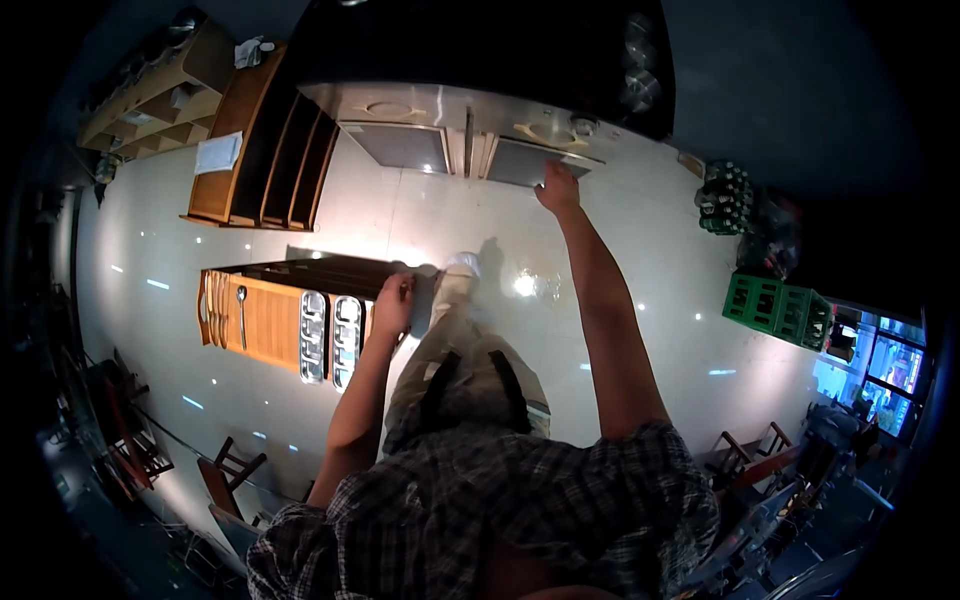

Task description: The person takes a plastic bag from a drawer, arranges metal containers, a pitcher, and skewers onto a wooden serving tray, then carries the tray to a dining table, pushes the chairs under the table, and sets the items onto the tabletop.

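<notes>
My right hand (558, 187) reaches up to the lower edge of a dark counter with a metal front (500, 112). Its fingers are bent near the right one of two grey panels (520, 162); what they hold, if anything, is too small to tell. Lower and to the left, my left hand (394, 305) is at the right end of a wooden cabinet (270, 312), with its fingers curled. Beside it on the cabinet top lie two metal trays with compartments (313, 338), and a metal spoon (242, 318) lies further left.
A wooden shelf unit (236, 190) with a white cloth (218, 153) stands at the upper left. Green crates (765, 303) and green bottles (724, 198) stand at the right. Wooden chairs (232, 475) are at the lower left and lower right. Pale floor lies between.
</notes>
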Demonstrator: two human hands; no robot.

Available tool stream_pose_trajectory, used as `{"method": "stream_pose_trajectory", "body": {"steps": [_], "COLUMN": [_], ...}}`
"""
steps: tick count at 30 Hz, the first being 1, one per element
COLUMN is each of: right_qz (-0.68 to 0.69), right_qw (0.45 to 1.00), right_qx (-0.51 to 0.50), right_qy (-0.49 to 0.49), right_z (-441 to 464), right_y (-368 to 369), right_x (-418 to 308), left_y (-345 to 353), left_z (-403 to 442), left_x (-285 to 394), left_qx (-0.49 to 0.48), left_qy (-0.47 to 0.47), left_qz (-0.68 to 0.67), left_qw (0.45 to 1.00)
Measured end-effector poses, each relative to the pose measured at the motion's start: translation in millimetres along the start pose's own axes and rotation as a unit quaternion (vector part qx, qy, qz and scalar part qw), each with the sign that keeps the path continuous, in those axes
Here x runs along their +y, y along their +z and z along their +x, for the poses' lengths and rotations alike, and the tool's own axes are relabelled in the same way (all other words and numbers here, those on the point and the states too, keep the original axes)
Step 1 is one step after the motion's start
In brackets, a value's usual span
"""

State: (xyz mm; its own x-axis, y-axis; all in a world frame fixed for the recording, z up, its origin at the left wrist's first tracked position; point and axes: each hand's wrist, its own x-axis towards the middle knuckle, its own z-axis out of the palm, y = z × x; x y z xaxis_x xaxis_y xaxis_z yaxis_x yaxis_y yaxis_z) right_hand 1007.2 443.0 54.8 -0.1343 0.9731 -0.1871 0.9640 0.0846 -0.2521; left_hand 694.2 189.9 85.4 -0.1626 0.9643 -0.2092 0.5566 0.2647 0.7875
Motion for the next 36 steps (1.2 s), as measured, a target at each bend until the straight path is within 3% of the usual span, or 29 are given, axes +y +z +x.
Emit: {"method": "stream_pose_trajectory", "body": {"steps": [2,6,9,14,16,18,20,21,22,23,24,25,26,28,30,32,36], "right_qz": [-0.036,-0.066,-0.072,-0.106,-0.199,-0.186,-0.026,0.017,0.02,0.011,0.001,-0.041,-0.039,-0.089,-0.088,-0.048,-0.058], "right_qw": [0.998,0.988,0.983,0.981,0.967,0.964,0.918,0.944,0.943,0.984,0.992,0.989,0.989,0.992,0.992,0.994,0.994], "right_qx": [-0.02,-0.098,-0.123,-0.113,-0.125,-0.127,-0.351,-0.265,-0.264,-0.091,0.083,0.11,0.108,-0.008,-0.02,-0.032,-0.018], "right_qy": [0.037,0.1,0.112,0.118,0.104,0.142,0.18,0.196,0.2,0.149,0.094,0.093,0.098,0.084,0.093,0.097,0.093], "right_z": [36.3,86.9,105.6,83.5,58.4,31.1,22.8,13.1,11.0,6.6,0.7,-0.5,-6.8,-20.3,-32.7,-49.9,-85.0], "right_y": [9.1,13.4,21.8,36.2,49.4,68.0,-6.1,-21.2,-23.5,-25.4,-26.6,-13.8,-0.9,13.2,21.2,29.6,31.6], "right_x": [4.8,3.8,4.4,-0.8,-5.4,-17.7,-51.9,-62.8,-60.2,-54.2,-47.2,-36.7,-25.6,-11.3,-9.9,-9.3,-20.9], "left_y": [11.7,7.3,0.3,-3.4,0.0,15.3,20.5,29.5,38.0,45.3,52.7,61.0,70.0,88.2,92.1,89.5,80.6], "left_z": [22.5,49.0,64.7,85.1,104.4,126.3,147.9,159.0,172.6,183.6,192.5,201.8,207.3,212.3,209.9,205.1,185.3], "left_x": [-24.2,-24.2,-21.2,-8.1,27.9,30.8,76.2,82.8,89.2,98.5,106.6,108.4,105.5,94.0,92.5,97.0,68.2], "left_qx": [0.021,-0.018,-0.021,-0.06,-0.094,-0.029,-0.04,-0.066,-0.09,-0.105,-0.12,-0.141,-0.146,-0.193,-0.172,-0.254,-0.245], "left_qy": [0.069,-0.017,0.006,0.003,-0.034,0.153,0.173,0.181,0.191,0.196,0.2,0.205,0.207,0.207,0.24,0.148,0.193], "left_qz": [-0.025,-0.061,-0.06,0.094,0.117,0.135,0.178,0.207,0.236,0.257,0.278,0.3,0.302,0.381,0.412,0.362,0.287], "left_qw": [0.997,0.998,0.998,0.994,0.988,0.979,0.968,0.959,0.949,0.94,0.932,0.921,0.919,0.88,0.862,0.884,0.906]}}
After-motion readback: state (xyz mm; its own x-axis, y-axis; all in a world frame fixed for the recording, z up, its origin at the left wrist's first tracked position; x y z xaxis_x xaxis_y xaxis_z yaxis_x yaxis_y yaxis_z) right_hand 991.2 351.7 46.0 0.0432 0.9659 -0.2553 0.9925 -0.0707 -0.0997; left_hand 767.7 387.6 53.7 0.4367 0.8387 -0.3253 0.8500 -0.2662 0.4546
